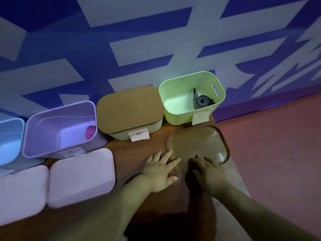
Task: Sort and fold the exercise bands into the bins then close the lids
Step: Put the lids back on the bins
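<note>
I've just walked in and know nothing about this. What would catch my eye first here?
Probably the bold blue-and-white wall at the back, then the green bin at the right, open with a rolled grey band inside. In front of it a brown lid lies on the table, with the left hand and right hand at its near edge.

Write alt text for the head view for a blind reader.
The left hand and right hand rest at the near edge of a brown lid lying on the table before an open green bin holding a rolled grey band. Leftward stand a lidded bin and an open purple bin.
</note>
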